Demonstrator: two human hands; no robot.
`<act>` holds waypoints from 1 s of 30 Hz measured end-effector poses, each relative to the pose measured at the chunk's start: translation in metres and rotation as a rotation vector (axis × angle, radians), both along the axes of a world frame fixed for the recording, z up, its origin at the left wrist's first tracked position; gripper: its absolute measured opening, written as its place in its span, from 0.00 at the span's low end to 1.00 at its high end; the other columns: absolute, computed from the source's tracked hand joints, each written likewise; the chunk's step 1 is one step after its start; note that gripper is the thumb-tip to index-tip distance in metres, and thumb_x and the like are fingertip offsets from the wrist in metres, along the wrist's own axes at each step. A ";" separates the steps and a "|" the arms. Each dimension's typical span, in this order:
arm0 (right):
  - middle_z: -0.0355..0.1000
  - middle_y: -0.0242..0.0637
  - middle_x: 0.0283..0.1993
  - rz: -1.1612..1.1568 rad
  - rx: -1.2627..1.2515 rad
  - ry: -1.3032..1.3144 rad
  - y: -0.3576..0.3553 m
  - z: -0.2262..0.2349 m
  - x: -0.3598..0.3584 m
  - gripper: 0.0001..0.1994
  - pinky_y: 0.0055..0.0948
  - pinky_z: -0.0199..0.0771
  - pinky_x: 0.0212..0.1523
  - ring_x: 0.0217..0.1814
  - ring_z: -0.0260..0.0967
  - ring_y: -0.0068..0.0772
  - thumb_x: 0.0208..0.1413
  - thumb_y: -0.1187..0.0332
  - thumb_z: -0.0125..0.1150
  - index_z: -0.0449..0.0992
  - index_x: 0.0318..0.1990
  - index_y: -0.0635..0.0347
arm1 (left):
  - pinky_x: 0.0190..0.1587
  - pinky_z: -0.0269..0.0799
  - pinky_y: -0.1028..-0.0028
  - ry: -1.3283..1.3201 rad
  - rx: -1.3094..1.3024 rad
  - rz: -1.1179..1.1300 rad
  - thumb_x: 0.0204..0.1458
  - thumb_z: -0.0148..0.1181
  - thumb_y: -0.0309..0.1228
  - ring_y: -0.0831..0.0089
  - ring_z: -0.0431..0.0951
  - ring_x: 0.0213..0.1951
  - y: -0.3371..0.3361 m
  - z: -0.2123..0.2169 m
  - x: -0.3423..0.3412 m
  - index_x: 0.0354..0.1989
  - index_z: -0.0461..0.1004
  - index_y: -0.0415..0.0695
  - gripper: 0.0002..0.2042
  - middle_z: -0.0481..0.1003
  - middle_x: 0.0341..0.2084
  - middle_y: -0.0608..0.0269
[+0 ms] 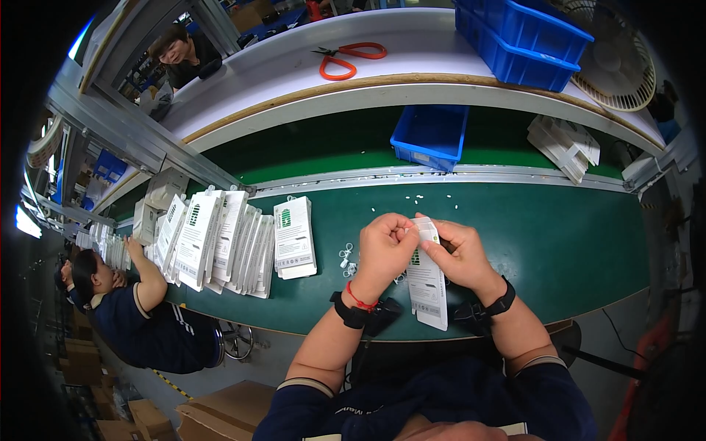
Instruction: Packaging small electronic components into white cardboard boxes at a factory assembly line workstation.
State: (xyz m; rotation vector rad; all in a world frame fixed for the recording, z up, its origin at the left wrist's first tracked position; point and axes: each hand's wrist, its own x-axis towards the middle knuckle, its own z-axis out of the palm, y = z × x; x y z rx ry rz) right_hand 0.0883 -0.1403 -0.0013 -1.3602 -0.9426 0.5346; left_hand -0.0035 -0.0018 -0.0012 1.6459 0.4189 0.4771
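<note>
Just above the table in front of me is a flat white printed box (429,294) with green markings, tilted with its long side toward me. My right hand (465,253) grips its upper part, thumb across the front. At its top end, the curled fingers of my left hand (384,250) pinch the edge; whether a small part is also between them is hidden. Beside my left wrist lie several small white plastic loops (346,256). Left of them, one similar box (294,239) stands apart from a leaning row of the same boxes (220,242).
Tiny white bits (418,198) dot the green table (559,242). Under the shelf (412,44) are a blue bin (430,136) and some flat white packs (565,147). Red-handled scissors (346,60), stacked blue bins (522,44) and a fan (610,59) stand above. A co-worker (140,309) sits left.
</note>
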 end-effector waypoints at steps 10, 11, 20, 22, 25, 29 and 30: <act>0.71 0.41 0.46 -0.011 0.019 -0.190 0.001 0.014 -0.010 0.17 0.20 0.71 0.33 0.39 0.69 0.21 0.52 0.73 0.62 0.74 0.49 0.69 | 0.34 0.70 0.82 -0.067 -0.449 -0.037 0.52 0.56 0.23 0.83 0.73 0.30 -0.005 -0.021 0.002 0.31 0.74 0.38 0.02 0.76 0.28 0.65; 0.70 0.40 0.46 -0.035 0.016 -0.115 0.000 0.015 -0.013 0.16 0.20 0.71 0.35 0.41 0.68 0.22 0.52 0.73 0.62 0.74 0.49 0.70 | 0.31 0.69 0.82 -0.112 -0.433 -0.024 0.53 0.56 0.24 0.83 0.72 0.28 -0.009 -0.024 0.004 0.30 0.73 0.38 0.03 0.76 0.27 0.66; 0.73 0.40 0.42 0.071 0.004 0.186 -0.006 0.023 0.005 0.12 0.24 0.68 0.48 0.42 0.69 0.26 0.51 0.81 0.55 0.77 0.44 0.70 | 0.23 0.61 0.81 -0.172 0.028 0.061 0.50 0.59 0.26 0.86 0.64 0.21 -0.007 -0.009 0.001 0.26 0.72 0.38 0.05 0.69 0.21 0.70; 0.74 0.39 0.39 0.041 0.009 0.246 -0.006 0.013 0.010 0.11 0.23 0.70 0.45 0.39 0.70 0.25 0.51 0.82 0.57 0.78 0.43 0.70 | 0.24 0.60 0.83 -0.118 0.013 -0.096 0.51 0.59 0.26 0.88 0.64 0.23 -0.003 -0.005 -0.001 0.28 0.73 0.39 0.05 0.68 0.22 0.73; 0.76 0.39 0.36 -0.005 0.011 0.392 -0.006 0.011 0.011 0.08 0.21 0.73 0.40 0.34 0.72 0.23 0.51 0.83 0.59 0.79 0.38 0.70 | 0.24 0.60 0.83 -0.162 0.112 -0.154 0.51 0.60 0.27 0.87 0.64 0.23 -0.003 0.001 -0.003 0.28 0.74 0.39 0.04 0.69 0.22 0.71; 0.76 0.39 0.34 -0.006 0.023 0.502 -0.007 0.014 0.011 0.05 0.18 0.74 0.35 0.32 0.72 0.21 0.50 0.83 0.61 0.76 0.35 0.69 | 0.25 0.61 0.82 -0.151 0.160 -0.188 0.51 0.60 0.26 0.86 0.65 0.23 -0.003 0.003 -0.004 0.29 0.75 0.39 0.04 0.69 0.22 0.71; 0.76 0.39 0.34 -0.004 0.021 0.501 -0.006 0.013 0.012 0.05 0.18 0.74 0.35 0.32 0.72 0.21 0.50 0.83 0.61 0.76 0.35 0.69 | 0.25 0.62 0.82 -0.165 0.152 -0.185 0.50 0.62 0.27 0.85 0.65 0.23 -0.004 0.002 -0.003 0.28 0.75 0.39 0.05 0.69 0.22 0.70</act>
